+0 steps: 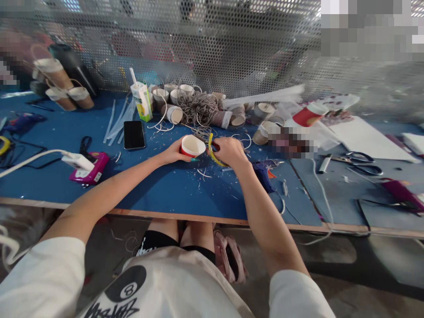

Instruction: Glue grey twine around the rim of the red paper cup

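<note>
My left hand (pixel 174 152) is closed around a red paper cup (pixel 193 147), tilted so that its white inside faces up and toward me. Just right of the cup's rim, my right hand (pixel 228 151) grips what look like yellow-handled scissors (pixel 211 148). Their dark blades point left toward the rim, though the fingers hide part of the tool. Both hands are a little above the blue table (pixel 185 194). White scraps and cord bits are scattered beneath them.
Behind the hands lie a heap of grey cord (pixel 198 108) and several cord-wrapped cups (pixel 172 114). A phone (pixel 134 134), drink carton (pixel 142 101) and pink power strip (pixel 90 168) stand left. On the right are a blue glue gun (pixel 264 174) and black-handled scissors (pixel 359 161).
</note>
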### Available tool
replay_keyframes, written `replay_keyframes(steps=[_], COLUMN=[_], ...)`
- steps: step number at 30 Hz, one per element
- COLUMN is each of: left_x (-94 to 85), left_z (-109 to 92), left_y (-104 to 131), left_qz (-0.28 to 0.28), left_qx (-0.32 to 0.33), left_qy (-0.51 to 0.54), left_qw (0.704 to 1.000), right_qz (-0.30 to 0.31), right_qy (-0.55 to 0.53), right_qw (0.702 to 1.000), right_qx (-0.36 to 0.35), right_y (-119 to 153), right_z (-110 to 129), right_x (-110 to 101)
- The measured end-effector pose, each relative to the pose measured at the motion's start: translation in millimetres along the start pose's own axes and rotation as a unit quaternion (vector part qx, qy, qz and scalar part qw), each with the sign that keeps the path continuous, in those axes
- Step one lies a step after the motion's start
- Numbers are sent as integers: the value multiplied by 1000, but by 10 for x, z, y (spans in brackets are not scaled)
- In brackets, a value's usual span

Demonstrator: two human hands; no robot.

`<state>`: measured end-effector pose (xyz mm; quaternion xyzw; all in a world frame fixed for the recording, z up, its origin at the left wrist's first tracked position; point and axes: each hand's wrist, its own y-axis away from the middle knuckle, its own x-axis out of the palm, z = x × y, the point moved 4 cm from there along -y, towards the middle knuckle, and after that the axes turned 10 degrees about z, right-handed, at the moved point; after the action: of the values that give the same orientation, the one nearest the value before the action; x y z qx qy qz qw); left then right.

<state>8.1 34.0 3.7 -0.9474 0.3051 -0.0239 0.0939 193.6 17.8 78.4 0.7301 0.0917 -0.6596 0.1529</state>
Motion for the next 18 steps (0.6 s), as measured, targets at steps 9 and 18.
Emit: replay_keyframes(steps=[9,18], left_x=[14,28], left_z=[11,-38], left_y=[-7,-10], left_qz=[3,3], left_qx=[-3,24], left_qy=[44,36], left_qw=[999,999], right_qz=[-35,-24], right_qy=[-2,-12], right_qw=[999,1000], right_qx=[-4,-13], right_y=[39,23], right_z=[-81,-43], right_x=[-30,-22])
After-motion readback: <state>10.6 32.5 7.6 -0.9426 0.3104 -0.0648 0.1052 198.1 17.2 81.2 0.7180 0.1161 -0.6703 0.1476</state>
